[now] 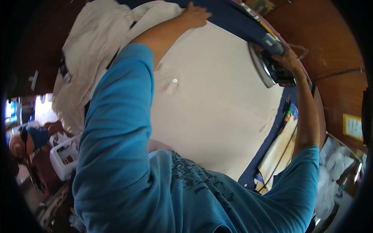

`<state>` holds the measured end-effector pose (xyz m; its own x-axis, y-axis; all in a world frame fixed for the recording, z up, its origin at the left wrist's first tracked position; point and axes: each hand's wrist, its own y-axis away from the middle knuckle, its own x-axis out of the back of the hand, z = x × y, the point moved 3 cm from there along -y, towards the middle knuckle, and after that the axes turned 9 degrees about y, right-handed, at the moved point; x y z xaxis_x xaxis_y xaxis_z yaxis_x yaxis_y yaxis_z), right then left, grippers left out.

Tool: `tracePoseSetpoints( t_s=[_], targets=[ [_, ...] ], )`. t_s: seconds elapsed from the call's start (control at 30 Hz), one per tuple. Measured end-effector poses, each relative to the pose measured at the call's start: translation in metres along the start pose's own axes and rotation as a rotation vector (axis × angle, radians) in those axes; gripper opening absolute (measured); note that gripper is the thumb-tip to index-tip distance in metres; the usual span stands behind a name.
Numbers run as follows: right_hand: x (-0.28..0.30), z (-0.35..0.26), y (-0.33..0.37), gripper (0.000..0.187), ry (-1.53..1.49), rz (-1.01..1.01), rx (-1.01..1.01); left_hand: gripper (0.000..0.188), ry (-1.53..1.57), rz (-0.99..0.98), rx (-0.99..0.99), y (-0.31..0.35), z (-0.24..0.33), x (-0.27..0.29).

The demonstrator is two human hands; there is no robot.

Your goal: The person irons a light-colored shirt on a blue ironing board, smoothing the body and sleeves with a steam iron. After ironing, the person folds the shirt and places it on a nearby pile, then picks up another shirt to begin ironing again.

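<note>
A beige cloth garment [217,85] lies spread over a dark blue cover [229,29], with a small pale button [175,80] left of its middle. At the far edge my left hand [195,16] rests on the cloth, fingers stretched out and holding nothing. Over on the right, my right hand [288,60] is wrapped round the handle of a clothes iron [276,72]. The iron sits at the garment's right edge, its metal plate partly tilted into view; whether the whole plate touches the cloth I cannot tell.
More beige cloth [91,50] is bunched at the left. A white plastic basket [58,161] stands low on the left. Right of the garment lies a cream cloth with a multicoloured part [278,155]. A wooden wall [334,46] bounds the right side, above plastic bags [326,182].
</note>
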<state>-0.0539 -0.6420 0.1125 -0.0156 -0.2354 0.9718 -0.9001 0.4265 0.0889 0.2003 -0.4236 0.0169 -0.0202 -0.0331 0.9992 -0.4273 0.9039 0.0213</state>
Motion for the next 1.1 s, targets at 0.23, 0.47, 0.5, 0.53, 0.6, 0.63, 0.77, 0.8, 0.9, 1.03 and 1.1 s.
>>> tracePoseSetpoints(
  t_s=[0.23, 0.47, 0.5, 0.53, 0.6, 0.63, 0.77, 0.8, 0.9, 1.03, 1.1],
  targets=[
    [0.002, -0.023, -0.014, 0.066, -0.080, -0.145, 0.057, 0.043, 0.326, 0.506, 0.096, 0.190, -0.076, 0.035],
    [-0.005, -0.054, 0.002, 0.070, 0.030, 0.070, 0.048, 0.031, 0.392, 0.539, 0.517, 0.367, -0.082, 0.005],
    [-0.009, -0.064, 0.005, 0.073, 0.065, 0.057, 0.049, 0.031, 0.355, 0.525, 0.590, 0.380, -0.073, 0.001],
    [-0.013, -0.074, 0.009, 0.075, 0.100, 0.043, 0.048, 0.031, 0.318, 0.509, 0.659, 0.389, -0.068, -0.003],
    [-0.011, -0.128, 0.017, 0.076, 0.054, 0.003, 0.163, 0.031, 0.283, 0.531, 0.750, 0.402, -0.064, -0.005],
    [-0.011, -0.151, 0.017, 0.076, 0.020, -0.026, 0.194, 0.031, 0.264, 0.545, 0.788, 0.406, -0.064, -0.004],
    [-0.025, -0.241, 0.007, 0.068, 0.001, -0.068, 0.407, 0.031, 0.228, 0.548, 0.855, 0.403, -0.062, -0.001],
    [-0.031, -0.261, 0.002, 0.065, 0.008, -0.117, 0.453, 0.031, 0.229, 0.576, 0.832, 0.400, -0.059, 0.000],
    [-0.043, -0.326, 0.002, 0.060, 0.020, -0.153, 0.635, 0.033, 0.432, 0.648, 0.628, 0.381, -0.034, 0.005],
    [-0.070, -0.373, -0.022, 0.063, 0.134, -0.175, 0.763, 0.037, 0.681, 0.505, 0.252, 0.328, 0.066, 0.006],
    [-0.074, -0.392, -0.030, 0.064, 0.180, -0.186, 0.785, 0.037, 0.654, 0.356, 0.085, 0.304, 0.112, 0.005]
  ],
)
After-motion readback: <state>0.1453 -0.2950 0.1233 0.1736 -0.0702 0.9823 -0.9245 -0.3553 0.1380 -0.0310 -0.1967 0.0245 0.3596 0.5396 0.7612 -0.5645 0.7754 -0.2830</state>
